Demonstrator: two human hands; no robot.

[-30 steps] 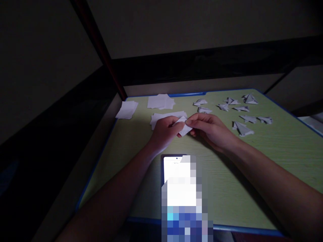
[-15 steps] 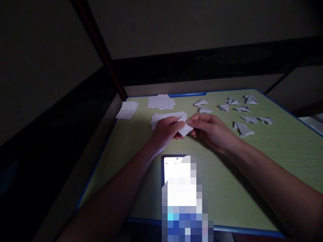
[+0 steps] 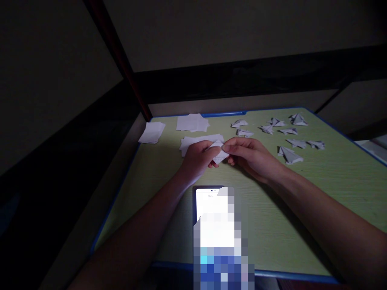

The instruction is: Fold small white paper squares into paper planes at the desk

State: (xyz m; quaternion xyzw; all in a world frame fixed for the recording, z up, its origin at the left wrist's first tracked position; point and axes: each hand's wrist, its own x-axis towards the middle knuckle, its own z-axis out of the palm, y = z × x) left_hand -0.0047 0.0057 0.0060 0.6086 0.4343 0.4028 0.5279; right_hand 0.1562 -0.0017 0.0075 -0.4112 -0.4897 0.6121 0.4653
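Note:
A small folded piece of white paper [image 3: 220, 156], diamond-shaped, is held above the table between both hands. My left hand [image 3: 198, 158] grips its left side, thumb lying on top and fingertips showing underneath. My right hand [image 3: 248, 154] pinches the right corner between thumb and fingers. Right behind my left hand lies a stack of white paper sheets [image 3: 189, 141], partly covered by that hand. Several folded paper figures rest to the right, among them a larger one [image 3: 289, 154] beyond my right wrist.
A lit phone [image 3: 208, 205], partly blurred out, lies before me. More paper stacks sit at the back left [image 3: 152, 133] and back middle [image 3: 192, 122]. Folded figures [image 3: 298, 119] reach the far right. The green table [image 3: 272, 225] has a blue edge; a wall stands behind.
Both hands keep their grip on the folded paper, which has tilted and shifted very slightly to the left. The things on the table stay where they were.

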